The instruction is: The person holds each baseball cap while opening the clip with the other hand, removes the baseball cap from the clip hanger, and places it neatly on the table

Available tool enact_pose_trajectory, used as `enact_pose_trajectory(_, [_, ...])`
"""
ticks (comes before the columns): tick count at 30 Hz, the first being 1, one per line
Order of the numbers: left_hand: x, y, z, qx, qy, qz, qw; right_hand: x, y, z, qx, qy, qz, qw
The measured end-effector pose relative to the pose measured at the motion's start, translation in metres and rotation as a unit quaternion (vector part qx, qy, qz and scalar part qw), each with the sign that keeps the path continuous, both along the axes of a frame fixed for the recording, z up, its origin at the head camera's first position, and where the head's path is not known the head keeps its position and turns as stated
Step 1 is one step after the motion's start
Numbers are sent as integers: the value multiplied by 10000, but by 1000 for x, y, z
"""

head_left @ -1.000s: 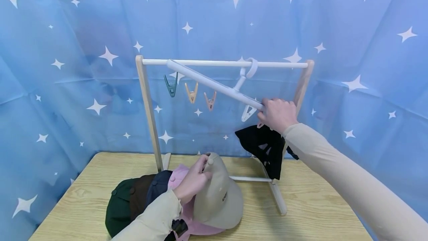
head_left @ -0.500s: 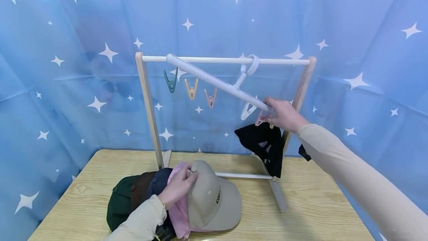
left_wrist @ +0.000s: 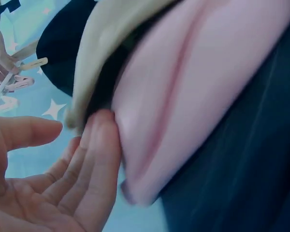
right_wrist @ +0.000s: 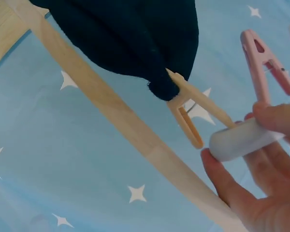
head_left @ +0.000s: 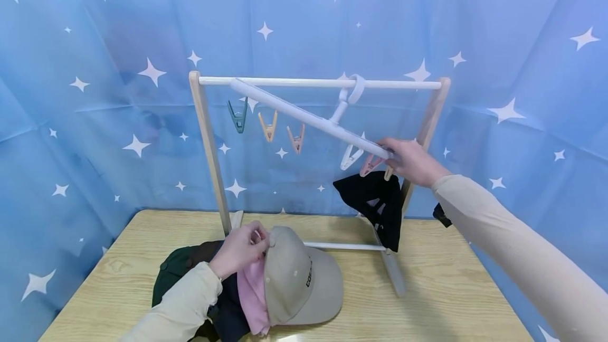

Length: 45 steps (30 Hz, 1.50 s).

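Observation:
My right hand (head_left: 415,161) grips the lower right end of a white clothes hanger (head_left: 294,111), which tilts down to the right with its hook over a rack's rail. At that end a beige clip (right_wrist: 183,96) pinches a black cap (head_left: 363,191), which hangs down. My left hand (head_left: 239,249) is at the crown of a beige cap (head_left: 287,278), the front one of a nested row. In the left wrist view its thumb stands apart from the fingers, whose tips reach between the beige cap and the pink cap (left_wrist: 193,87) behind it.
Green (head_left: 239,120), yellow, pink and white clips dangle from the hanger. The rack's wooden posts (head_left: 209,152) stand on the wooden table (head_left: 456,289). Navy (head_left: 230,300), brown and dark green (head_left: 166,273) caps lie left of the pink one. A starry blue curtain hangs behind.
My left hand has moved left across the beige cap's crown, and its fingers have parted from it. The beige cap has tipped lower. My right hand has shifted slightly right, still gripping the hanger.

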<state>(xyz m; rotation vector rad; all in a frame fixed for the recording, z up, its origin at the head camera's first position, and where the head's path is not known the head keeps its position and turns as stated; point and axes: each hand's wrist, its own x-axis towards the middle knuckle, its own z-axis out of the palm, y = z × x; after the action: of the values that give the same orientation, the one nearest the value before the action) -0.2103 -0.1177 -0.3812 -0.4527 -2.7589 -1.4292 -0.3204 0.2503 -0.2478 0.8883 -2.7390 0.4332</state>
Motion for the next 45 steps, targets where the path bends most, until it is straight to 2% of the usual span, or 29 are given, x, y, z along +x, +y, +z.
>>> enact_pose_trajectory(6, [-10,5,16,-572,828,327,9944,3,-3,13,288,559,-311,9975])
enact_pose_trajectory(10, [-15,13,25,-687,1046,301,9917,4,-7,27,359,796,-379,9955])
enact_pose_trajectory(14, [-19,24,30,-677,983,147,9927,6,-10,40,386,854,-315,9951])
enact_pose_trajectory(19, [-24,42,35,-672,884,-163,9937,9,-15,54,341,698,-110,9969])
enact_pose_trajectory(27, [-35,74,47,-582,719,-864,9920,10,-21,60,297,464,194,9983])
enact_pose_trajectory(33, [-45,109,63,-526,482,-1098,9914,12,-23,60,300,360,181,9987])
enact_pose_trajectory(36, [-50,127,74,-422,448,-1250,9903,13,-24,61,299,358,191,9987])
enact_pose_trajectory(39, [-55,144,82,-503,529,-1357,9881,14,-25,61,305,325,197,9988])
enact_pose_trajectory(43, [-63,162,86,-725,595,-1319,9868,15,-26,59,305,242,172,9991])
enact_pose_trajectory(45, [-67,168,87,-741,486,-1213,9887,15,-26,57,292,202,168,9992])
